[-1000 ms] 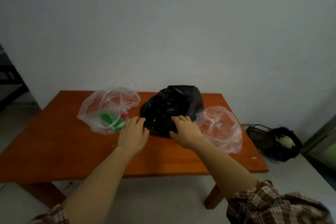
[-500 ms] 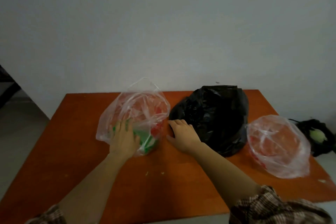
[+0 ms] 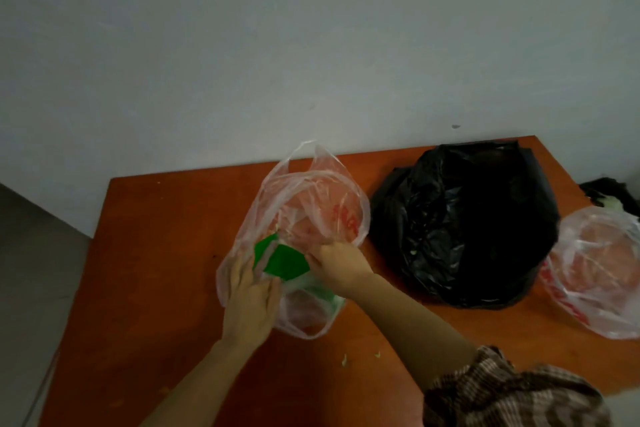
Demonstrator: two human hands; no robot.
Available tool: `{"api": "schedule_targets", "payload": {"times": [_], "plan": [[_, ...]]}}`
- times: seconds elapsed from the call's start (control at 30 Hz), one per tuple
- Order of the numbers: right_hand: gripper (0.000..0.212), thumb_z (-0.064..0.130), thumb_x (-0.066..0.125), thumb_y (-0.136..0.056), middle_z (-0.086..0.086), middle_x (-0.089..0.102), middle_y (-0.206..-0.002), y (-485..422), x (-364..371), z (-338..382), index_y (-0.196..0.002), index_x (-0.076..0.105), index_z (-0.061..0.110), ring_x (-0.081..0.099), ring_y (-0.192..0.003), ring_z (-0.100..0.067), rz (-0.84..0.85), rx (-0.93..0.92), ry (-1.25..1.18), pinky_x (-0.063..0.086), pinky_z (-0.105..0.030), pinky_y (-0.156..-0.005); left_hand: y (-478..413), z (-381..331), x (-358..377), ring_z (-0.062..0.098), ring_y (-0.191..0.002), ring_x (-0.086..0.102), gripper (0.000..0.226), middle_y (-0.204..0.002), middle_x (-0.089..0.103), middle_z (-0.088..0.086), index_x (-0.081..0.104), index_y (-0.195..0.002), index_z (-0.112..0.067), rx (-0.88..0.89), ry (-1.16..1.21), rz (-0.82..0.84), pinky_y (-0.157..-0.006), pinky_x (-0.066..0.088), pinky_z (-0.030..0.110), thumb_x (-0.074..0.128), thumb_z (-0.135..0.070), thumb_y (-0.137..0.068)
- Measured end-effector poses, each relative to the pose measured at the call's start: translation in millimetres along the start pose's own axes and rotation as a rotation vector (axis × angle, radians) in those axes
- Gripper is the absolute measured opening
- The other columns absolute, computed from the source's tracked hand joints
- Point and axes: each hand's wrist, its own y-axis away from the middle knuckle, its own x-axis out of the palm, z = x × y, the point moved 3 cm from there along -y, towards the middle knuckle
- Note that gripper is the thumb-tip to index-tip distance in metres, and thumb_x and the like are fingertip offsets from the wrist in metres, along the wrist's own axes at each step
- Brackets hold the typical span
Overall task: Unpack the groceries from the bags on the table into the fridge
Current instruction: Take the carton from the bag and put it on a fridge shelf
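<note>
A clear plastic bag (image 3: 311,204) with red print stands on the orange wooden table (image 3: 156,253), its mouth pulled apart. Inside lies a green packet (image 3: 282,262) over reddish items. My left hand (image 3: 249,298) holds the bag's near left edge, fingers along the plastic. My right hand (image 3: 337,262) pinches the bag's right rim next to the green packet. A black plastic bag (image 3: 464,229) sits to the right, and a second clear bag (image 3: 602,274) with red contents lies at the far right edge.
A plain white wall runs behind the table. Small green crumbs (image 3: 360,357) lie on the table near my arms. A dark bag (image 3: 613,196) with something pale sits on the floor beyond the right corner. Grey floor shows at the left.
My right hand left the black bag and took the clear bag's rim. Both hands pulled its mouth wider, baring the green packet. The view moved closer and to the left.
</note>
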Motion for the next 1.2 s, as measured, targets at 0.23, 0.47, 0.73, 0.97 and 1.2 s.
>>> {"api": "schedule_targets", "payload": {"times": [0.23,0.47,0.73,0.97,1.2], "plan": [[0.055,0.042,0.060,-0.089,-0.010,0.052,-0.130,-18,30,14,-0.132,0.045,0.011,0.051,-0.116,-0.028,0.083,0.088,-0.039,0.044,-0.039,-0.093,-7,20,2,0.022,-0.143,0.013,0.065,-0.150,0.031,0.005,0.042,-0.137,-0.017,-0.112,0.148,0.064,-0.115,0.022,0.042,0.070,-0.026,-0.079],[0.094,0.035,0.068,-0.084,-0.019,0.039,-0.143,-44,56,33,-0.150,0.011,0.000,0.037,-0.133,-0.034,0.073,0.172,0.116,0.029,-0.047,-0.112,-15,34,17,0.023,-0.146,0.007,0.083,-0.155,0.021,0.006,0.017,-0.148,-0.016,-0.157,0.192,0.159,-0.117,0.016,0.040,0.066,-0.032,-0.084],[0.089,0.031,0.075,-0.075,-0.016,0.040,-0.137,-42,33,35,-0.142,0.023,0.003,0.042,-0.125,-0.032,0.051,0.205,-0.031,0.044,-0.043,-0.102,-18,45,17,0.027,-0.145,0.013,0.105,-0.157,0.016,0.006,0.008,-0.150,-0.019,-0.296,0.254,0.176,-0.111,0.030,0.046,0.071,-0.051,-0.072],[0.084,0.027,0.078,-0.073,-0.008,0.052,-0.122,-12,-7,28,-0.139,0.027,0.014,0.055,-0.098,-0.022,-0.053,0.042,-0.313,0.048,-0.032,-0.076,-26,44,15,0.031,-0.145,0.011,0.116,-0.157,0.015,0.010,0.000,-0.152,-0.021,-0.237,0.136,0.279,-0.115,0.024,0.046,0.072,-0.053,-0.067],[0.045,0.023,0.056,-0.096,-0.003,0.066,-0.105,22,-39,19,-0.137,0.043,0.014,0.062,-0.077,-0.012,-0.210,0.069,-0.606,0.048,-0.019,-0.061,-30,41,13,0.033,-0.146,0.001,0.107,-0.159,0.003,0.012,0.005,-0.152,-0.017,-0.255,0.063,0.430,-0.116,0.018,0.047,0.074,-0.041,-0.073]]}}
